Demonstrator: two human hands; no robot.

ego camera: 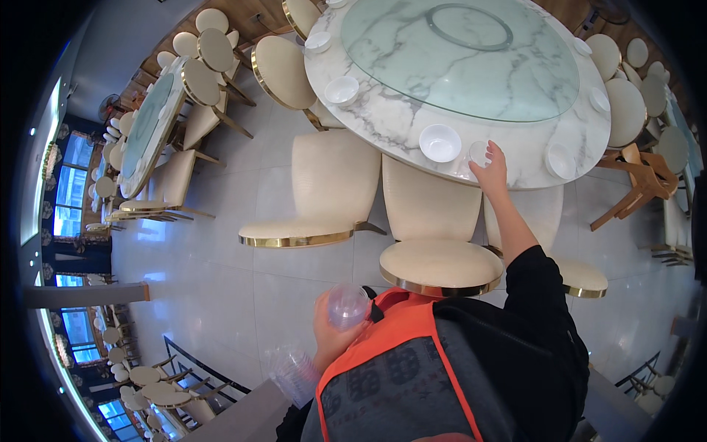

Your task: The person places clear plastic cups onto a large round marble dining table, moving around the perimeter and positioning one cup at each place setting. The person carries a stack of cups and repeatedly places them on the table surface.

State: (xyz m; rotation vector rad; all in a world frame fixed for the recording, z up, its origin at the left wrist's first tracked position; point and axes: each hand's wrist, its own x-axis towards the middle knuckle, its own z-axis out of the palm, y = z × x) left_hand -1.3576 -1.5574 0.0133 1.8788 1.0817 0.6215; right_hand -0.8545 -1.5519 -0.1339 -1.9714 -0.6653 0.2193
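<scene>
My right hand [490,168] reaches over the near edge of a round marble-patterned table [386,119], its fingers around a clear plastic cup [479,154]. Just left of that cup stands a white bowl [440,143]. Another white bowl [560,161] is to the right of the hand. Close to my body at the lower left, my left hand [334,326] grips a stack of clear plastic cups [348,306]. More nested clear cups [293,373] in thin plastic lie by the left forearm; whether they join the held stack, I cannot tell.
A round glass turntable [464,66] covers the table's centre, with more white bowls [341,90] around the rim. Cream chairs with gold trim [441,265] stand between me and the table. At the right is a wooden high chair [640,177]; another set table [149,132] stands left.
</scene>
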